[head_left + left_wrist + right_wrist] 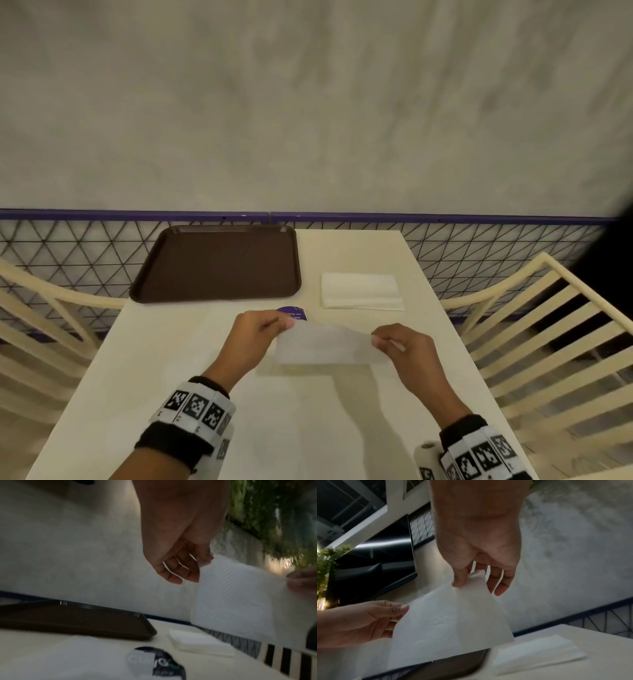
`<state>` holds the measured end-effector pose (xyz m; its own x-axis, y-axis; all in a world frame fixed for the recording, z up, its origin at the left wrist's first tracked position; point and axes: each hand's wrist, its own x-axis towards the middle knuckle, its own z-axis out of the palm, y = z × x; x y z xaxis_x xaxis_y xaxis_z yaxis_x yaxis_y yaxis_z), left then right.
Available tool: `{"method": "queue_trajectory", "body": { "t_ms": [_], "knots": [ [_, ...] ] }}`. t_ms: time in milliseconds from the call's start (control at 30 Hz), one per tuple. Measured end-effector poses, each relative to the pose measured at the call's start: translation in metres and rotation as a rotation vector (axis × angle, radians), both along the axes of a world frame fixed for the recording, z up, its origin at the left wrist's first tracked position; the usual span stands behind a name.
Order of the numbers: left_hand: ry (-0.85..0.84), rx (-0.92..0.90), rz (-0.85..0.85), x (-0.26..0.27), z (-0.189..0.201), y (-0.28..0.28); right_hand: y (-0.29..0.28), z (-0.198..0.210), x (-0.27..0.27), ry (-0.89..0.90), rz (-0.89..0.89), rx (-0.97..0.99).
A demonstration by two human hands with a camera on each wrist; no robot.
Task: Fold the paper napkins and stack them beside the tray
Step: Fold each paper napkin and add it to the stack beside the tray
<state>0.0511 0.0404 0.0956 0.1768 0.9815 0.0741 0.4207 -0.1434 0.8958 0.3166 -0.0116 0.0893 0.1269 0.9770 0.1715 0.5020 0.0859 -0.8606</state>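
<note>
I hold one white paper napkin point(327, 344) in the air above the table, stretched between both hands. My left hand point(263, 329) pinches its upper left corner and my right hand point(394, 342) pinches its upper right corner. In the left wrist view the napkin point(248, 601) hangs down from my left hand point(204, 561). In the right wrist view my right hand point(467, 580) pinches the napkin point(450, 626) between thumb and fingers. A stack of folded napkins point(361, 291) lies right of the brown tray point(215, 263).
The cream table point(171, 377) carries a round purple sticker point(291, 313) just beyond my left hand. Cream slatted chairs point(548, 342) stand on both sides. A purple-railed mesh fence point(102, 246) runs behind the table's far edge.
</note>
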Motion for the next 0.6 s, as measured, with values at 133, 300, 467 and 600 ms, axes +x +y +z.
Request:
{"method": "queue_trajectory", "body": {
  "t_ms": [133,300,467,600],
  "knots": [
    [-0.114,-0.067,0.060,0.004,0.023,0.002,0.003,0.023,0.007,-0.029,-0.015,0.078],
    [-0.258,-0.143,0.107,0.005,0.033,0.003,0.003,0.033,0.014,0.082,-0.051,0.075],
    [0.032,-0.012,0.260,0.005,0.014,0.005,-0.006,0.043,0.009,0.224,-0.033,0.124],
    [-0.121,-0.166,-0.209,0.022,0.013,-0.008,-0.001,0.047,0.002,0.244,-0.012,0.064]
  ]
}}
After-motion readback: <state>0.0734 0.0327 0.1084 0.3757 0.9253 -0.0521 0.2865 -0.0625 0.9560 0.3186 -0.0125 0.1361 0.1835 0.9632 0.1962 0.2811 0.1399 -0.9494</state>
